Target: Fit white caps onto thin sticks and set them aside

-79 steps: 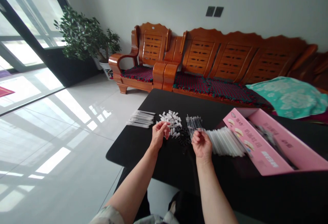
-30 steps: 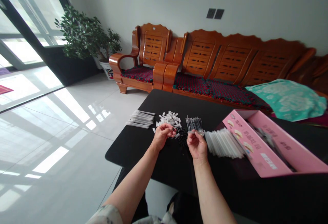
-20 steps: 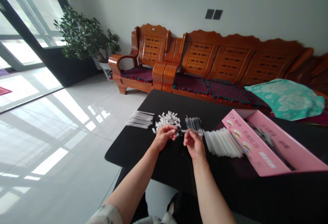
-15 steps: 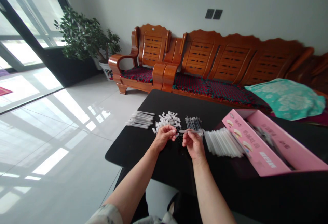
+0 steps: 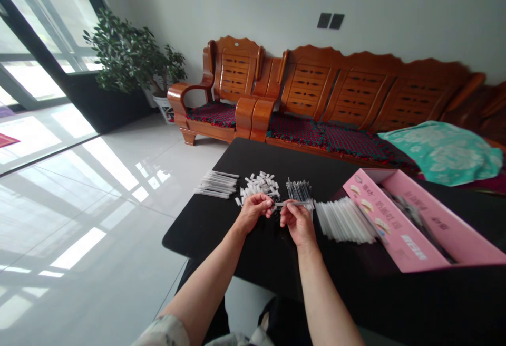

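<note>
Since the thin clear tube (image 5: 294, 203) looks nearly weightless, stiff and slick, and may snap if bent, take it mid-shaft with a light pinch: the right hand (image 5: 298, 224) has it that way, closed on it, end aimed at the left hand (image 5: 253, 213). That hand's fingers curl nearly shut; what they hold, if anything, can't be told. Both forearms angle up from the bottom of the view, wrists bent, hands close together above the black table (image 5: 253, 164), between the white caps (image 5: 259, 185) and the stack of clear tubes (image 5: 343, 221).

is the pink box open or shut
Open: the pink box has nothing covering it, and its dark, blurred contents show inside between the walls.
</note>
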{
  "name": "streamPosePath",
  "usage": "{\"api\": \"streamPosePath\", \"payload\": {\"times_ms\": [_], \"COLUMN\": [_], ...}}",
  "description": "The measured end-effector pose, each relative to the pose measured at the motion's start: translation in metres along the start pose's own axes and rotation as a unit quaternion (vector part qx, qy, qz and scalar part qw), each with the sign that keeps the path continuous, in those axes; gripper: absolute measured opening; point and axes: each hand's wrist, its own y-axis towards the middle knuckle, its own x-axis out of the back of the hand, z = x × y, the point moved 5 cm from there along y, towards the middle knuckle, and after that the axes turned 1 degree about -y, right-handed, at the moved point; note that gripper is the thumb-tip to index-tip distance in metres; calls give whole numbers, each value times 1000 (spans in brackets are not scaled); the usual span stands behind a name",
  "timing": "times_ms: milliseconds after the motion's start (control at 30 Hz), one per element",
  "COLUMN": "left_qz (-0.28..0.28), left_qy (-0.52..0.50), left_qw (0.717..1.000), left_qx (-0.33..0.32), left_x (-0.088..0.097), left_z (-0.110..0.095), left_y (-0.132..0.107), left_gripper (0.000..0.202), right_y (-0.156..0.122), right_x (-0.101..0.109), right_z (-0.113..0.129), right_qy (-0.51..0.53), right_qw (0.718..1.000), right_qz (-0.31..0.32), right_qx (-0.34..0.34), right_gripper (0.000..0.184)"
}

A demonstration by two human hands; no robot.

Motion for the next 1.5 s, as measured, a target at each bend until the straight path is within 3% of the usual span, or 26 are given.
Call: {"api": "streamPosePath", "payload": {"times_ms": [300,533,800,1500], "left_qz": [0,-26,-18,-30], "left_qy": [19,49,158,171], "left_qw": [999,998,985,980], "left_qx": [-27,-41,-65,-100], "left_x": [0,1,-3,-1], "left_z": [0,-1,-1,-1], "left_y": [0,0,-2,0], "left_gripper": [30,37,42,37], "right_y": [-1,-1,-1,-2], "right_x": [-1,-1,0,1], "right_z": [0,1,0,1], "right_qy": [-18,-29,-35,-45], "right_qw": [1000,999,999,998], "right_qz": [-4,-20,-31,-47], "right_qx": [-2,1,1,8], "right_gripper": [20,22,24,27]}}
